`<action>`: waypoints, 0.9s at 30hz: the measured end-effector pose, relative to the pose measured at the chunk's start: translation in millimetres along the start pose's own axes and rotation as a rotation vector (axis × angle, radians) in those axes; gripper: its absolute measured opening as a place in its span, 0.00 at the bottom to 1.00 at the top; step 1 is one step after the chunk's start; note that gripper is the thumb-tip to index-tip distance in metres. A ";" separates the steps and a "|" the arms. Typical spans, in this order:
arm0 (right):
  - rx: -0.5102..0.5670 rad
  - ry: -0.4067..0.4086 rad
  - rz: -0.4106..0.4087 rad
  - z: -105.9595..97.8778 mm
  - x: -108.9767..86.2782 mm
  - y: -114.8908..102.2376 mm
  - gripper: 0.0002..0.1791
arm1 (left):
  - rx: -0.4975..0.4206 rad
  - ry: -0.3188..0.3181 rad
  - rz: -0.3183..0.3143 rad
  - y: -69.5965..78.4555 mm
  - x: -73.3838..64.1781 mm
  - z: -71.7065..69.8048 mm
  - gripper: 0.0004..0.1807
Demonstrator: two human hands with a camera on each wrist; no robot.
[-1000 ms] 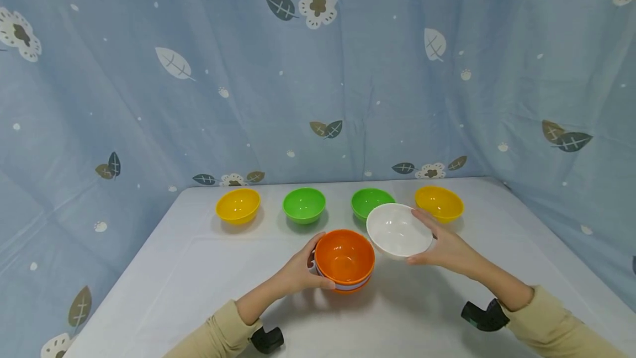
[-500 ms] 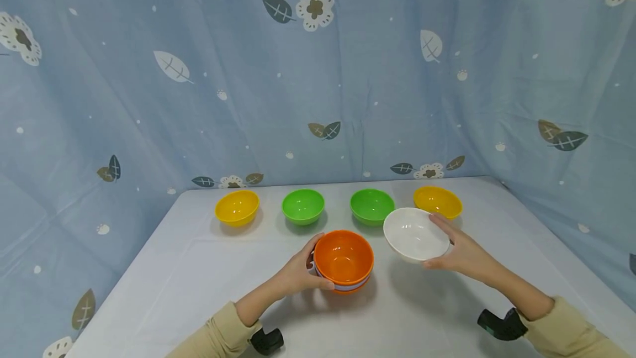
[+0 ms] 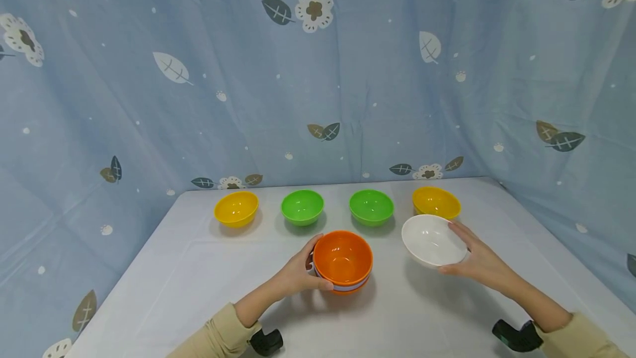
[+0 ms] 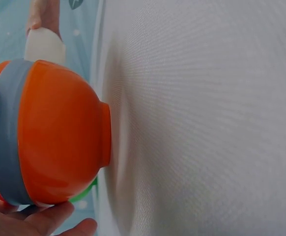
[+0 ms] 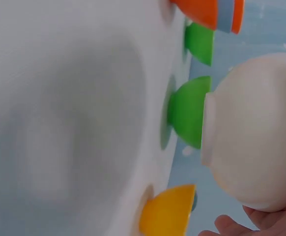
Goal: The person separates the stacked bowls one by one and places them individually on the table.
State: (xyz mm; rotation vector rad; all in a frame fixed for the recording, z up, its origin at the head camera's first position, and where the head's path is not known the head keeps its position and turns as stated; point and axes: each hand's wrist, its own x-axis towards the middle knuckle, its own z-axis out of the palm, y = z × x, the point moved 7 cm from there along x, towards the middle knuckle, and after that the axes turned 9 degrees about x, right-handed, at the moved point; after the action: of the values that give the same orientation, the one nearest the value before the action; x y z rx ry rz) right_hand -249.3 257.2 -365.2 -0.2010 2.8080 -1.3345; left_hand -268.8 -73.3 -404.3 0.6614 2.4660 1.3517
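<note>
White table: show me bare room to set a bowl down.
Free: the table left of the left hand, in front of the left yellow bowl; also between the stacked bowls and the right hand. Crowded: the back, two green bowls between yellow ones.

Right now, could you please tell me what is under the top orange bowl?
A bluish-grey bowl and a lower orange bowl show beneath the top orange bowl; their insides are covered.

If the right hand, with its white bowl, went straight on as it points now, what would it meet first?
Probably the nearer green bowl, beyond the white bowl that the right hand holds; height is unclear, so it might pass above.
</note>
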 end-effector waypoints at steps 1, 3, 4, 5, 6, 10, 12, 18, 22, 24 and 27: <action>-0.006 0.001 0.005 -0.3 -0.5 2.6 0.57 | 0.000 0.000 0.001 0.2 -0.2 0.2 0.58; -0.019 0.002 0.012 -1.0 -1.6 6.6 0.57 | -0.002 0.000 -0.002 0.6 -0.7 0.3 0.58; -0.026 0.001 0.019 -1.4 -1.9 8.6 0.57 | -0.002 0.000 -0.001 0.9 -0.9 0.4 0.58; -0.033 0.001 0.024 -2.0 -2.2 10.4 0.58 | -0.001 0.000 0.000 1.2 -1.0 0.4 0.58; -0.036 0.000 0.028 -2.6 -2.4 12.4 0.58 | -0.001 0.000 0.000 1.5 -1.1 0.4 0.58; -0.039 0.001 0.050 -4.5 -2.6 21.9 0.58 | -0.001 0.001 -0.002 1.8 -1.1 0.4 0.57; -0.043 0.001 0.057 -5.2 -2.9 27.3 0.58 | -0.001 0.001 -0.006 1.3 -0.9 0.6 0.57; -0.049 0.008 0.035 -8.7 -7.0 40.1 0.57 | 0.001 0.002 -0.021 -0.1 -0.4 1.5 0.57; -0.043 0.003 0.023 -10.3 -10.0 45.8 0.56 | -0.007 0.002 -0.021 0.7 -1.3 1.1 0.57; -0.048 0.000 0.023 -11.1 -11.1 49.0 0.56 | -0.010 0.001 -0.018 1.1 -1.3 1.0 0.58; -0.055 0.000 0.020 -12.5 -11.9 54.1 0.56 | -0.009 -0.002 -0.013 1.3 -0.9 1.2 0.58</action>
State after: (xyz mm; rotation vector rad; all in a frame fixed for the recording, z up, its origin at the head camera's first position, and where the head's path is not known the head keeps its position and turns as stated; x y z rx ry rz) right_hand -244.1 302.2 -399.5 -0.1739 2.8407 -1.2539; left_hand -267.2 -72.3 -403.9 0.6432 2.4569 1.3565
